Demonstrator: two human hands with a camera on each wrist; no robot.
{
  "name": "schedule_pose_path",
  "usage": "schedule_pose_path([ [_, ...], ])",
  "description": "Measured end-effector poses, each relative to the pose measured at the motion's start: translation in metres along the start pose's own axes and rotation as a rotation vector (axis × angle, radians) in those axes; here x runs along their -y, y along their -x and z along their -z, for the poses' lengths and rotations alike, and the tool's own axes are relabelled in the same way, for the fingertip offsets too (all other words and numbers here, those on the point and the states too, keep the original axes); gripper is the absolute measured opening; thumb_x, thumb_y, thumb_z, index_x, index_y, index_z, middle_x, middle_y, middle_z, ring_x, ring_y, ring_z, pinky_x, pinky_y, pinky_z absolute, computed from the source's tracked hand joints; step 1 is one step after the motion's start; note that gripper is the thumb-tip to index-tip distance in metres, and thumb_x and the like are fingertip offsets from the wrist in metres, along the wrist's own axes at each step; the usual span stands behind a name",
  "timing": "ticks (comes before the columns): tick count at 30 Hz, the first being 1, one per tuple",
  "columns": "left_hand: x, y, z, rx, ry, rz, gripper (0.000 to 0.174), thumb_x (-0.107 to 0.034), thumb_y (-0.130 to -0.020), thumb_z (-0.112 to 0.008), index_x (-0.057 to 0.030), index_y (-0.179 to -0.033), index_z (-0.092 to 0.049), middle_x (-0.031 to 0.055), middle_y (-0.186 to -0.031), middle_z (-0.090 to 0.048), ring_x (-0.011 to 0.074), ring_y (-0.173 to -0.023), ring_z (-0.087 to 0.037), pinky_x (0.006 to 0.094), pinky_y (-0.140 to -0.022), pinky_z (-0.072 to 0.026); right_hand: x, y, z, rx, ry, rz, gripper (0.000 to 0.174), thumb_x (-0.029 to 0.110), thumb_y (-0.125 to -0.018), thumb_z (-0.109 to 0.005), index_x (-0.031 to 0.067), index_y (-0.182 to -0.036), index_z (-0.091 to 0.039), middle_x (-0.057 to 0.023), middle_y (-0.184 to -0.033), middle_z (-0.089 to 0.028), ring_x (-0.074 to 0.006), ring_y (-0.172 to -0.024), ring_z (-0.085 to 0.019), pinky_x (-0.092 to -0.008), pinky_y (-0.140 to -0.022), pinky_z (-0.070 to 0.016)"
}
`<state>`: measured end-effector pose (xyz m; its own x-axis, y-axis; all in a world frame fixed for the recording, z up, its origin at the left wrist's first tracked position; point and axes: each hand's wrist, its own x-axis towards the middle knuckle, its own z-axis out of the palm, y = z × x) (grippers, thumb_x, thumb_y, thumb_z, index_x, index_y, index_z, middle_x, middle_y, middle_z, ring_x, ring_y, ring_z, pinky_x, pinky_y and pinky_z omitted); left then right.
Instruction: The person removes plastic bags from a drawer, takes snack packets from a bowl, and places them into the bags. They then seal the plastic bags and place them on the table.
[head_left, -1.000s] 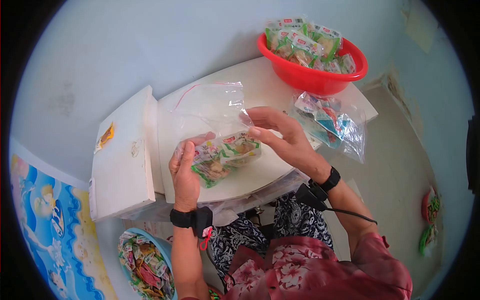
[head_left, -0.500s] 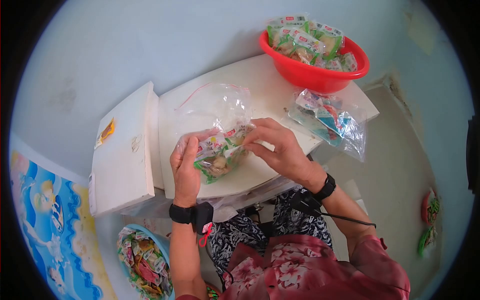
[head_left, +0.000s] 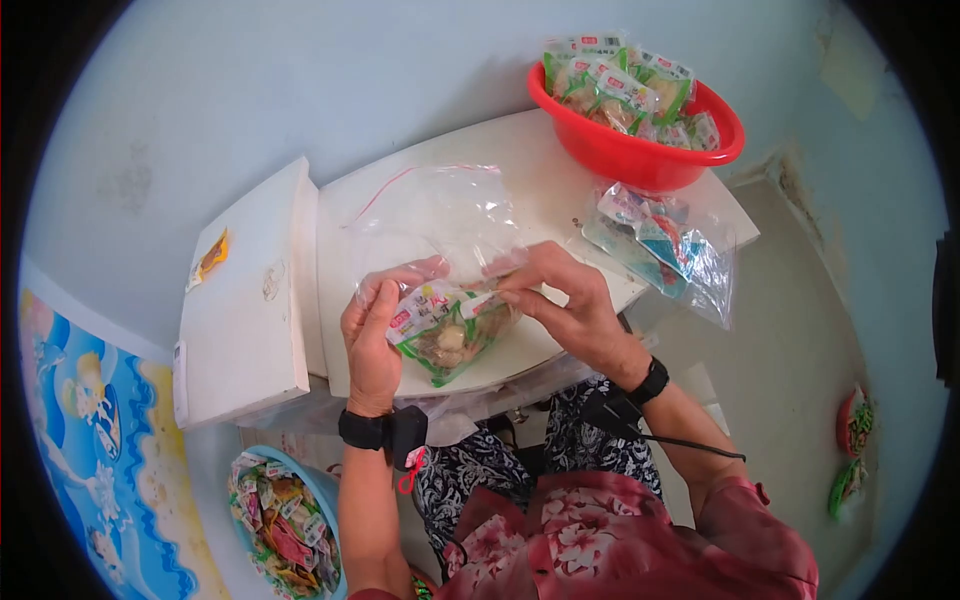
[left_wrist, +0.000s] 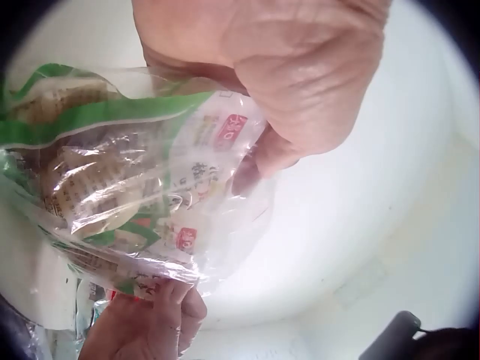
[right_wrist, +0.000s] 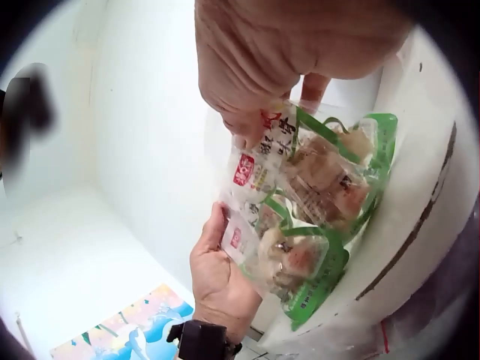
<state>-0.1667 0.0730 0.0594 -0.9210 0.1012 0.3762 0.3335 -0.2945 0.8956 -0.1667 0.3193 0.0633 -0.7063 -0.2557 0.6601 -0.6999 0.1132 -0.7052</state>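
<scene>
A clear zip bag (head_left: 440, 205) with a red seal line is held over the white table, its mouth gaping toward the wall. Inside it, low down, sit two green-and-white snack packets, the nearer packet (head_left: 443, 345) showing pale brown pieces through its window. My left hand (head_left: 370, 345) grips the bag's left side, thumb in front and fingers behind the plastic. Opposite, my right hand (head_left: 572, 305) pinches the bag's right side at the upper edge of the other packet (right_wrist: 326, 176). The left wrist view shows the plastic stretched between both hands.
A red basin (head_left: 640, 150) heaped with similar packets stands at the table's back right. Before it lies a clear bag with blue-and-red printing (head_left: 670, 245). On the raised white board (head_left: 245, 320) is a small yellow wrapper (head_left: 213, 255). A light-blue tub (head_left: 325, 490) of packets stands lower left.
The right hand has come from the bag's upper right edge down to pinch it beside the packets. The packets have shifted a little to the right; the left hand keeps its hold.
</scene>
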Motion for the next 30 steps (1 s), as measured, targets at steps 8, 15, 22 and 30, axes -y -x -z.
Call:
schedule_pose_path([
  [8, -0.004, -0.005, -0.008, -0.012, -0.116, -0.105, 0.032, -0.02, -0.11, -0.045, 0.0028, -0.113, -0.067, 0.0192, -0.122, -0.071, 0.0265, -0.116, -0.068, 0.0378, -0.105, -0.0497, -0.021, -0.008, -0.01, -0.155, 0.068, 0.15, 0.028, -0.006, -0.089, -0.071, 0.0064, -0.114, -0.072, -0.0105, -0.112, -0.074, -0.0217, -0.088, -0.067, -0.034, -0.081, -0.0551],
  [15, -0.006, 0.004, -0.005, 0.014, -0.342, -0.096, 0.028, -0.018, -0.109, -0.052, 0.0018, -0.117, -0.07, 0.0146, -0.123, -0.073, 0.0165, -0.111, -0.067, 0.0312, -0.101, -0.0491, -0.011, 0.008, -0.006, -0.111, -0.026, -0.04, 0.073, -0.007, -0.086, -0.072, 0.0066, -0.153, -0.045, -0.0113, -0.123, -0.072, -0.0193, -0.099, -0.069, -0.0344, -0.089, -0.0549],
  [22, -0.003, 0.004, -0.017, -0.029, -0.244, -0.083, 0.028, -0.018, -0.108, -0.053, 0.0017, -0.116, -0.071, 0.012, -0.116, -0.075, 0.0159, -0.108, -0.067, 0.0295, -0.098, -0.0495, 0.003, -0.008, -0.005, 0.022, -0.068, -0.078, 0.081, -0.007, -0.085, -0.072, 0.0077, -0.158, -0.039, -0.0138, -0.148, -0.057, -0.0203, -0.118, -0.068, -0.0334, -0.098, -0.0527],
  [30, -0.012, 0.009, -0.021, -0.1, -0.301, -0.082, 0.024, -0.015, -0.107, -0.056, 0.0023, -0.118, -0.069, 0.0111, -0.11, -0.074, 0.0161, -0.103, -0.069, 0.0318, -0.095, -0.0525, 0.02, -0.009, 0.004, 0.08, -0.129, -0.141, 0.083, -0.002, -0.088, -0.074, 0.0108, -0.16, -0.036, -0.008, -0.13, -0.069, -0.011, -0.097, -0.067, -0.0253, -0.077, -0.0488],
])
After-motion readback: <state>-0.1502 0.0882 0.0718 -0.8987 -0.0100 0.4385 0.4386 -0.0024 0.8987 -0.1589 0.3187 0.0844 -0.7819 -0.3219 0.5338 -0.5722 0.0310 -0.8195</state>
